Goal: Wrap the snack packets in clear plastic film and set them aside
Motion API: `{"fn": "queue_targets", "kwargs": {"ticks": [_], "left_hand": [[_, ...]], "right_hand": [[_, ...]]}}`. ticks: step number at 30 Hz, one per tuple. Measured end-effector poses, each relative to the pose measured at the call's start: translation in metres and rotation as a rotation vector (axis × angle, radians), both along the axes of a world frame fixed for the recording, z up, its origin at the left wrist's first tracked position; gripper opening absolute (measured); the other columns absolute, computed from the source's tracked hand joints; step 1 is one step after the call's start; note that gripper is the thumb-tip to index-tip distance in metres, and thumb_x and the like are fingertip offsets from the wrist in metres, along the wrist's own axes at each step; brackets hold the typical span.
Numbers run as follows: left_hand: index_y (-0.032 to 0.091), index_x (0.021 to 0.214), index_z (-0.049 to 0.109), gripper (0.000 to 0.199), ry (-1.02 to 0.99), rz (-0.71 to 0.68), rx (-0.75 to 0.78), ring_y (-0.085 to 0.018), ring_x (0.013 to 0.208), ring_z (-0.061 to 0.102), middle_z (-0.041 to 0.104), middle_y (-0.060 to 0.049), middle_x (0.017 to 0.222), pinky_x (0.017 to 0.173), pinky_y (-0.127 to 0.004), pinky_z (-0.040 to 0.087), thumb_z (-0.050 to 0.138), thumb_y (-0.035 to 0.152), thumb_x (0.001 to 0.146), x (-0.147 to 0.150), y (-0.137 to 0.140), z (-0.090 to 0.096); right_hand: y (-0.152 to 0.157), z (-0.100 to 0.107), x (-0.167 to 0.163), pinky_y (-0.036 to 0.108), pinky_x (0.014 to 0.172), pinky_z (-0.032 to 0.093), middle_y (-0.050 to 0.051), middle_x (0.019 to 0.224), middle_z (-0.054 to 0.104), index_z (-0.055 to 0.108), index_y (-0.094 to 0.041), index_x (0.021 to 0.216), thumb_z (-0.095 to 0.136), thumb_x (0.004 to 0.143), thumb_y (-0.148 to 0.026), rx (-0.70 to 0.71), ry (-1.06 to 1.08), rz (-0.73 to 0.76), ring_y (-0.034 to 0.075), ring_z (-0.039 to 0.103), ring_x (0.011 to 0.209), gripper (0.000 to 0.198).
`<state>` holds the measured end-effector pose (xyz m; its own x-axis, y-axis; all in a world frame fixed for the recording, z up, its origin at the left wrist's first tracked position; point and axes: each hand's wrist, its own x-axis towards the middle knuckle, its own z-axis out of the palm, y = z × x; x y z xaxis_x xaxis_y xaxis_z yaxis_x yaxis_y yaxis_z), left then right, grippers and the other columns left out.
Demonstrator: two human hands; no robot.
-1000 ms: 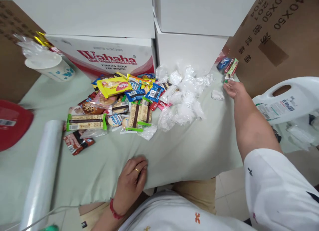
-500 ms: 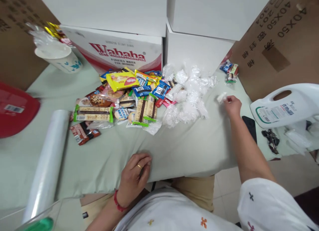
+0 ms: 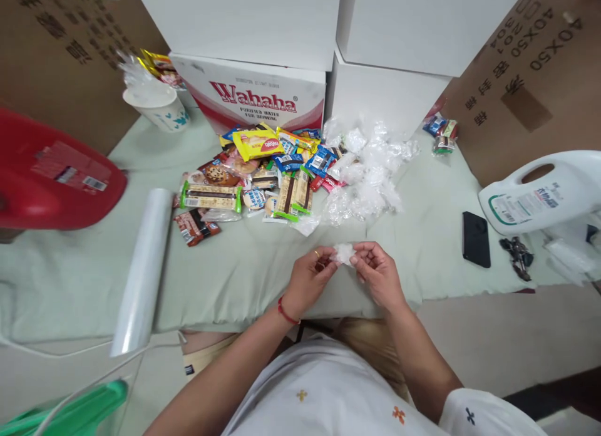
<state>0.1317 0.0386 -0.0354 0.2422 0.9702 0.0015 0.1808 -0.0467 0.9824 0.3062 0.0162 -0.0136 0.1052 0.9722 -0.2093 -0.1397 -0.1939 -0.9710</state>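
Observation:
Between both hands, near the table's front edge, is a small crumpled piece of clear plastic [image 3: 344,254]. My left hand [image 3: 312,273] pinches its left side, and my right hand [image 3: 377,270] grips the right side. Beyond them lies a heap of similar crumpled clear plastic [image 3: 369,173]. Left of that heap is a pile of wrapped snacks, with a yellow packet [image 3: 258,143] on top and green-ended bars [image 3: 211,197] in front.
A roll of clear film [image 3: 143,273] and a red jug [image 3: 56,179] lie to the left. A paper cup [image 3: 164,110] stands behind. On the right are a phone [image 3: 476,238], keys [image 3: 516,255] and a white bottle [image 3: 544,192]. Boxes [image 3: 258,94] line the back.
My right hand has brought the crumpled plastic from the table's right side to the middle. My left hand has moved forward and right and now grips it too. The view has shifted left.

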Motion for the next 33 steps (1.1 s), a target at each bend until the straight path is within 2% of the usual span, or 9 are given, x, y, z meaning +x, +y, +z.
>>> {"fn": "queue_targets", "kwargs": {"ticks": [6, 9, 12, 17, 20, 24, 27, 30, 33], "left_hand": [[0.020, 0.098, 0.071, 0.023, -0.164, 0.124, -0.066, -0.016, 0.077, 0.063, 0.071, -0.003, 0.088, 0.070, -0.026, 0.049, 0.068, 0.042, 0.090, -0.004, -0.013, -0.007], [0.021, 0.099, 0.072, 0.023, -0.060, 0.121, 0.058, -0.019, 0.090, 0.063, 0.069, -0.006, 0.101, 0.069, -0.026, 0.049, 0.075, 0.040, 0.084, -0.004, -0.019, -0.002], [0.021, 0.085, 0.073, 0.021, -0.038, 0.194, 0.110, -0.019, 0.090, 0.060, 0.066, -0.006, 0.097, 0.070, -0.027, 0.046, 0.075, 0.042, 0.085, -0.005, -0.016, 0.000], [0.021, 0.073, 0.056, 0.039, -0.567, 0.451, -0.290, -0.011, 0.065, 0.052, 0.056, 0.005, 0.071, 0.063, -0.022, 0.045, 0.080, 0.051, 0.079, -0.017, 0.004, -0.001], [0.021, 0.076, 0.051, 0.046, -0.773, 0.540, -0.375, -0.009, 0.067, 0.056, 0.057, 0.006, 0.073, 0.065, -0.021, 0.047, 0.088, 0.047, 0.069, -0.027, 0.013, 0.000], [0.020, 0.075, 0.054, 0.043, -0.640, 0.509, -0.267, -0.008, 0.064, 0.050, 0.053, 0.007, 0.069, 0.063, -0.019, 0.042, 0.085, 0.050, 0.076, -0.029, 0.007, 0.005], [0.019, 0.076, 0.060, 0.042, -0.428, 0.459, -0.125, -0.011, 0.069, 0.048, 0.055, 0.004, 0.073, 0.067, -0.022, 0.041, 0.077, 0.056, 0.083, -0.024, -0.003, 0.009], [0.019, 0.076, 0.063, 0.042, -0.319, 0.437, -0.044, -0.013, 0.077, 0.050, 0.057, 0.001, 0.080, 0.074, -0.024, 0.042, 0.072, 0.058, 0.088, -0.021, -0.007, 0.009], [0.019, 0.076, 0.062, 0.042, -0.364, 0.484, -0.087, -0.012, 0.074, 0.048, 0.055, 0.002, 0.076, 0.072, -0.023, 0.041, 0.071, 0.059, 0.089, -0.023, -0.006, 0.004]], "right_hand": [[-0.004, -0.004, 0.002, 0.019, 0.040, 0.032, 0.001, 0.085, 0.063, 0.067, -0.024, 0.112, 0.081, 0.076, -0.060, -0.196, 0.119, -0.043, 0.010, 0.049, 0.059, 0.053], [-0.006, -0.006, -0.007, 0.020, 0.039, 0.029, -0.003, 0.065, 0.055, 0.071, -0.021, 0.098, 0.088, 0.067, -0.054, -0.252, 0.113, 0.094, 0.009, 0.041, 0.051, 0.048], [-0.006, -0.005, -0.011, 0.021, 0.040, 0.026, -0.005, 0.059, 0.048, 0.069, -0.021, 0.083, 0.088, 0.067, -0.052, -0.207, 0.087, 0.066, 0.008, 0.034, 0.048, 0.040], [-0.011, -0.006, 0.008, 0.022, 0.042, 0.025, -0.006, 0.058, 0.044, 0.065, -0.022, 0.077, 0.088, 0.069, -0.051, -0.150, 0.028, 0.018, 0.008, 0.032, 0.048, 0.038], [-0.018, -0.012, 0.024, 0.023, 0.044, 0.028, -0.006, 0.061, 0.044, 0.065, -0.023, 0.079, 0.085, 0.074, -0.053, -0.128, -0.037, -0.020, 0.009, 0.033, 0.050, 0.037], [-0.018, -0.010, 0.029, 0.029, 0.070, 0.051, 0.003, 0.096, 0.064, 0.069, -0.026, 0.104, 0.076, 0.083, -0.058, 0.048, -0.145, -0.092, 0.016, 0.056, 0.079, 0.039], [-0.012, 0.000, 0.016, 0.035, 0.091, 0.053, 0.006, 0.131, 0.062, 0.066, -0.032, 0.125, 0.086, 0.073, -0.053, 0.162, -0.235, 0.071, 0.024, 0.058, 0.114, 0.060], [-0.004, 0.003, 0.000, 0.033, 0.076, 0.050, 0.003, 0.097, 0.070, 0.075, -0.028, 0.102, 0.081, 0.078, -0.051, 0.078, -0.289, 0.157, 0.022, 0.062, 0.087, 0.033], [0.000, 0.000, -0.006, 0.031, 0.064, 0.042, 0.000, 0.071, 0.062, 0.074, -0.026, 0.085, 0.076, 0.083, -0.052, 0.015, -0.219, 0.039, 0.017, 0.051, 0.065, 0.026]]}}
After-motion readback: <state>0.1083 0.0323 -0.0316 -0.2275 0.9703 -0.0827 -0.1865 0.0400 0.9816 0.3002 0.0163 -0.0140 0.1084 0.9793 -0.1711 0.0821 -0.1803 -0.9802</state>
